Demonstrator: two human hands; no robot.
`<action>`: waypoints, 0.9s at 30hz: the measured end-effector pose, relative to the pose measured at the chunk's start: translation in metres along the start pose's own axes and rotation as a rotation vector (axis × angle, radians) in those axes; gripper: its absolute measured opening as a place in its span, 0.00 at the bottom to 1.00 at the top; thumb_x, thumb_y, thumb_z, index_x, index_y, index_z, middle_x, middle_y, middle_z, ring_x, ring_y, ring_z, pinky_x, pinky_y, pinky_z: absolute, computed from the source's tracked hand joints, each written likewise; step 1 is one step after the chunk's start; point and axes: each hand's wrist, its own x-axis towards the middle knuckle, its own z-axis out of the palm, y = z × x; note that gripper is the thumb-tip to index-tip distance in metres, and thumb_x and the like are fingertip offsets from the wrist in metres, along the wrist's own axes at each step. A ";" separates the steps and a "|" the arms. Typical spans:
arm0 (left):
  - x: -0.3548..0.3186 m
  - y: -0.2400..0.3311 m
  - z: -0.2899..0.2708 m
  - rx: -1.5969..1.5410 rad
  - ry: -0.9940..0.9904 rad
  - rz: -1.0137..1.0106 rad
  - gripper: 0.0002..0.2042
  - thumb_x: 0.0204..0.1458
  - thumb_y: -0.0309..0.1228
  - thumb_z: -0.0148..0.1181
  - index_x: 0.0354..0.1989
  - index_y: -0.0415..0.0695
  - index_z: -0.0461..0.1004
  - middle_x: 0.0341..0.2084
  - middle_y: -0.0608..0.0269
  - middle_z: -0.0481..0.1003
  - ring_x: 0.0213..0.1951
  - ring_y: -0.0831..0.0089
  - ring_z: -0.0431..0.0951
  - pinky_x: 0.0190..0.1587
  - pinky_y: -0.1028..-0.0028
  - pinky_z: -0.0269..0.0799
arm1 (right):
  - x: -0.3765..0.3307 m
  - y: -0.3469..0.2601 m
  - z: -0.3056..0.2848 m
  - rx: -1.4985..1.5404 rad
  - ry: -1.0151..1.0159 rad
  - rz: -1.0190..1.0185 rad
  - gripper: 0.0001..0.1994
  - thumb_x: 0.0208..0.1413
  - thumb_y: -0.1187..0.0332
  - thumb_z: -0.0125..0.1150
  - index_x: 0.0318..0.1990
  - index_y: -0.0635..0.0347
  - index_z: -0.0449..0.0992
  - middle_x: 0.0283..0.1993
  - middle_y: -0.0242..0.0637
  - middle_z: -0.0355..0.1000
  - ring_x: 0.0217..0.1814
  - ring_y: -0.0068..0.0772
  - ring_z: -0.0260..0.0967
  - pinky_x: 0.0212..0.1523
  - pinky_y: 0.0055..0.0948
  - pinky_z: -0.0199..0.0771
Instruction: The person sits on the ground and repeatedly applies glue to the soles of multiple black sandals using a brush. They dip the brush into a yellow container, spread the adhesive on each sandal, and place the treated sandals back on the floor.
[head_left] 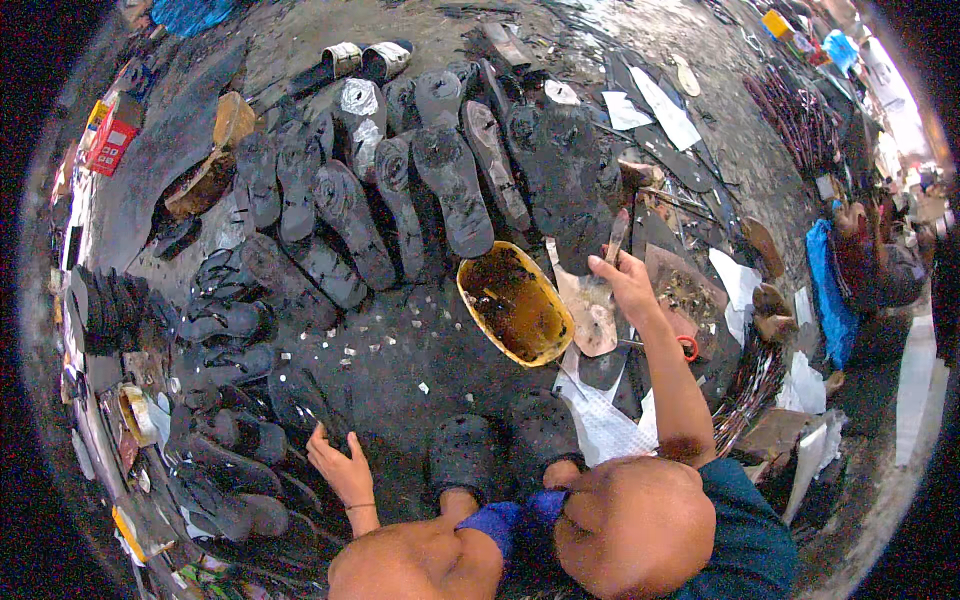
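Flat tool [618, 236] in the right hand [628, 284], left hand [343, 472] down by a dark sole [297, 398]

The right hand's pinching the tool just off the yellow tub [537, 284]'s right side; a careless sweep could tip the tub and slop brown gunk onto the packed soles [452, 190] behind. Left thumb and fingers are spread by the dark sole's near end, can't tell if they're gripping. Tub's a stained oval; soles look matte, scuffed, kinda rubbery.

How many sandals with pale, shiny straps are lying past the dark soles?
2: one sandal near the picture's top, and another sandal just right of it, both beyond the dark soles. More could be hidden.
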 end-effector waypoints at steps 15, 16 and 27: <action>0.025 -0.007 0.017 -0.212 0.114 0.152 0.38 0.42 0.15 0.49 0.69 0.33 0.52 0.68 0.39 0.58 0.70 0.45 0.57 0.72 0.59 0.52 | -0.053 -0.070 0.107 -0.327 0.003 -0.397 0.12 0.60 0.62 0.64 0.47 0.57 0.79 0.37 0.51 0.79 0.41 0.52 0.79 0.42 0.40 0.78; 0.013 0.005 0.004 -0.283 0.035 0.145 0.37 0.42 0.16 0.49 0.69 0.32 0.54 0.67 0.40 0.59 0.70 0.45 0.58 0.72 0.60 0.53 | -0.068 -0.112 0.098 -0.429 0.033 -0.349 0.14 0.59 0.56 0.63 0.45 0.56 0.78 0.37 0.51 0.79 0.40 0.54 0.78 0.41 0.43 0.78; 0.008 0.087 0.055 -0.266 -0.444 0.648 0.40 0.52 0.46 0.64 0.72 0.47 0.57 0.73 0.38 0.47 0.74 0.41 0.44 0.72 0.44 0.40 | -0.122 -0.086 0.034 -0.812 -0.550 0.006 0.17 0.55 0.63 0.67 0.46 0.67 0.75 0.35 0.49 0.77 0.39 0.47 0.78 0.43 0.40 0.77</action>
